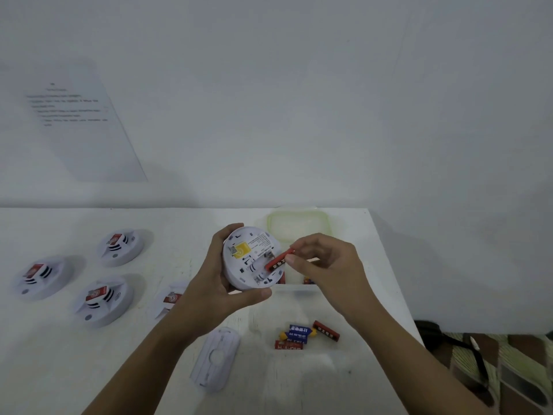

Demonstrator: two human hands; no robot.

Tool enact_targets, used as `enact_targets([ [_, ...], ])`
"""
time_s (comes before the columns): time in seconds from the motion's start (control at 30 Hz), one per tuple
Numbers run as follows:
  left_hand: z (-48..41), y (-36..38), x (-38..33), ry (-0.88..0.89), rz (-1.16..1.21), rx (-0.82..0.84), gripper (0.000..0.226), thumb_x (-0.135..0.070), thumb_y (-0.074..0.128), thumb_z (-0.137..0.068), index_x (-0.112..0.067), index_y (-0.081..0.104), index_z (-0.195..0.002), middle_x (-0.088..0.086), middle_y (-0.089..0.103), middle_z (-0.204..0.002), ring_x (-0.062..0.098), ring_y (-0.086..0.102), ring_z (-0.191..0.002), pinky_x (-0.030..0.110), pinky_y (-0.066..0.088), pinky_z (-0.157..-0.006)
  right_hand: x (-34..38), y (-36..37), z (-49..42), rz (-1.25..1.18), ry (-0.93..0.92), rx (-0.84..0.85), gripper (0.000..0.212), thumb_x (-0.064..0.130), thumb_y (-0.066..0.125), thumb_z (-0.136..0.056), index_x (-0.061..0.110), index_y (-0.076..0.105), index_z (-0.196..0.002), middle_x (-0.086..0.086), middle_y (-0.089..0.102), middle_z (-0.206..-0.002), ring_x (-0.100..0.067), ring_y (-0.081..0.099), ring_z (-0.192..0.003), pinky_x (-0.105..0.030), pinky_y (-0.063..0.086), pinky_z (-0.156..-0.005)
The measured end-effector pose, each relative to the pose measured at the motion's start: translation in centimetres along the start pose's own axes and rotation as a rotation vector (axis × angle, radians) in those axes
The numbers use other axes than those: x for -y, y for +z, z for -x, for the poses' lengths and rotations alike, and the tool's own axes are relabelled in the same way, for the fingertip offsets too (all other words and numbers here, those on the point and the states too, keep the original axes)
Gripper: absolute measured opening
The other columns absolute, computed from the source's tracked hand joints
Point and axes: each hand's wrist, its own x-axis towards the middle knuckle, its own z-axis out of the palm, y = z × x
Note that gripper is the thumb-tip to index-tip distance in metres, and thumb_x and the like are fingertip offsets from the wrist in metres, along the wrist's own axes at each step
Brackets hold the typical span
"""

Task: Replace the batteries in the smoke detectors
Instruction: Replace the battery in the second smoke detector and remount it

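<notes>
Above the tabletop: you hold everything mid-air.
Left hand: your grip is clamped around the open smoke detector, back facing you.
Right hand: your grip pinches a red battery at its compartment.
Near right: loose batteries.
Far left: three detectors.

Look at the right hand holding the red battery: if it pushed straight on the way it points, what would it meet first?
Most likely the open back of the smoke detector held in the left hand; the right hand aims the red battery into it.
</notes>
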Motion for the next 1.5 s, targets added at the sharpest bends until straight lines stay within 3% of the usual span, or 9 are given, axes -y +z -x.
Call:
enact_targets([
  [0.07,0.2,0.2,-0.1,0.008,-0.006,0.001,0.097,-0.007,0.085,-0.067,-0.034,0.031,-0.143,-0.027,0.052,-0.128,0.005,0.057,-0.124,0.024,0.058,-0.088,-0.5,0.3,0.1,0.053,-0.029,-0.017,0.010,0.014,0.082,-0.083,0.023,0.078,-0.087,0.009,0.076,-0.086,-0.015,0.067,-0.081,-0.047,0.056,-0.069],
  [0.2,0.4,0.4,-0.2,0.015,-0.026,0.011,0.097,-0.001,0.085,-0.070,-0.035,0.029,-0.142,-0.033,0.051,-0.125,-0.002,0.056,-0.122,0.019,0.057,-0.086,-1.2,0.8,0.3,0.174,-0.120,-0.005,0.014,0.022,0.082,-0.083,0.029,0.081,-0.094,0.013,0.068,-0.098,-0.011,0.061,-0.089,-0.023,0.049,-0.069],
  [0.3,0.3,0.4,-0.1,0.011,-0.038,0.027,0.097,-0.002,0.084,-0.071,-0.035,0.027,-0.141,-0.034,0.049,-0.125,-0.002,0.056,-0.122,0.017,0.056,-0.085,-1.6,1.2,0.4,0.205,-0.158,-0.007,0.015,0.021,0.083,-0.081,0.024,0.082,-0.096,0.012,0.069,-0.098,-0.011,0.064,-0.090,-0.017,0.049,-0.068],
  [0.53,0.2,0.3,0.2,0.014,-0.046,0.032,0.095,0.003,0.083,-0.072,-0.033,0.027,-0.141,-0.033,0.048,-0.127,-0.008,0.054,-0.120,0.014,0.055,-0.083,-2.2,1.2,0.0,0.118,-0.114,0.008,0.013,0.019,0.085,-0.078,0.015,0.083,-0.089,0.009,0.071,-0.091,-0.011,0.067,-0.081,-0.021,0.052,-0.065],
  [0.77,-0.2,0.0,0.3,0.035,-0.018,0.041,0.095,0.007,0.080,-0.074,-0.028,0.026,-0.144,-0.031,0.051,-0.126,0.001,0.055,-0.125,0.021,0.057,-0.088,-1.7,1.6,-0.3,-0.001,-0.072,0.044,0.013,0.012,0.082,-0.080,0.011,0.082,-0.093,0.003,0.070,-0.094,-0.019,0.072,-0.093,-0.040,0.064,-0.072],
  [0.97,-0.8,-0.4,0.2,0.034,-0.041,0.037,0.097,-0.002,0.083,-0.073,-0.030,0.025,-0.145,-0.025,0.047,-0.133,0.005,0.052,-0.129,0.026,0.057,-0.092,-1.5,1.8,-0.6,-0.083,-0.042,0.039,0.010,0.004,0.082,-0.079,0.005,0.082,-0.089,0.000,0.070,-0.091,-0.013,0.071,-0.089,-0.034,0.063,-0.073],
  [1.13,-1.2,-0.4,0.2,0.040,-0.035,0.057,0.096,0.005,0.081,-0.075,-0.026,0.025,-0.145,-0.030,0.050,-0.128,0.001,0.055,-0.125,0.020,0.056,-0.089,-2.0,2.6,-0.5,0.074,-0.140,0.034,0.008,0.015,0.077,-0.087,0.010,0.083,-0.090,0.002,0.064,-0.100,-0.013,0.068,-0.099,-0.033,0.062,-0.077],
  [1.33,-1.5,-0.5,0.5,0.011,-0.046,0.074,0.097,0.004,0.082,-0.074,-0.027,0.025,-0.146,-0.016,0.045,-0.138,-0.003,0.055,-0.123,0.018,0.056,-0.086,-2.1,2.5,-0.3,0.186,-0.195,0.077,0.035,0.021,0.063,-0.099,0.008,0.077,-0.069,0.004,0.062,-0.105,-0.009,0.065,-0.103,-0.019,0.055,-0.078],
  [1.5,-1.5,-0.8,0.9,-0.023,-0.053,0.092,0.099,0.001,0.083,-0.073,-0.029,0.023,-0.146,-0.011,0.043,-0.139,0.001,0.055,-0.124,0.020,0.057,-0.086,-1.8,1.6,-1.1,0.064,0.003,0.191,0.028,0.023,0.060,-0.100,0.000,0.075,-0.093,0.011,0.068,-0.096,-0.005,0.070,-0.092,-0.024,0.057,-0.080],
])
